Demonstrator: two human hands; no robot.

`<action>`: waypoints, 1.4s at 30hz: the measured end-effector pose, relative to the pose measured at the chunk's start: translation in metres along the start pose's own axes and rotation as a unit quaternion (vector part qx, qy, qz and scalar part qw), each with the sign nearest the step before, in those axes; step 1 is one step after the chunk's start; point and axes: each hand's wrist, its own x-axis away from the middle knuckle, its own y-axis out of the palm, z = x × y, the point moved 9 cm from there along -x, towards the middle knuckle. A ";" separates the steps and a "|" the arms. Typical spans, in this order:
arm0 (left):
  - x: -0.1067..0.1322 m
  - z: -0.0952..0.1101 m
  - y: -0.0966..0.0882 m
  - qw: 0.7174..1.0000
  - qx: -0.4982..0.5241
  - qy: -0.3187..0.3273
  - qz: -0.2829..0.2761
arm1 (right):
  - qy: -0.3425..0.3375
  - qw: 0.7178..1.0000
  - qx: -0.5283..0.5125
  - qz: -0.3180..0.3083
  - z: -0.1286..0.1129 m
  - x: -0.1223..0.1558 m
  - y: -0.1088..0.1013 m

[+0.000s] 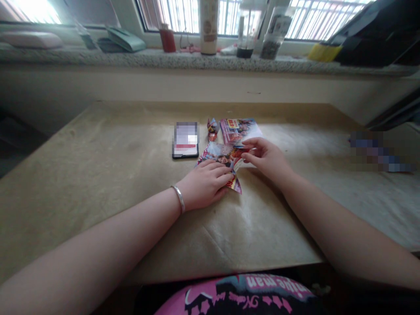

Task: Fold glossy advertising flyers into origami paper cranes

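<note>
A glossy printed paper sheet, partly folded, lies on the table in front of me. My left hand rests flat across its lower left part, fingers stretched out, and covers some of the print. At the sheet's right edge, my right hand has its thumb and forefinger closed around the paper, with the other fingers curled behind. Just beyond are a flat printed leaflet with a yellow label and a small folded paper piece in similar colours. How the sheet is folded under my hands is partly hidden.
A phone with a blurred screen lies left of the papers. The table has a tan cover. A blurred object sits at the far right. Bottles, a green case and a black bag line the windowsill.
</note>
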 end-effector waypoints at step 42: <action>0.003 -0.005 -0.006 0.998 -0.053 -0.032 0.000 | 0.061 0.994 0.090 0.015 -0.004 0.012 0.002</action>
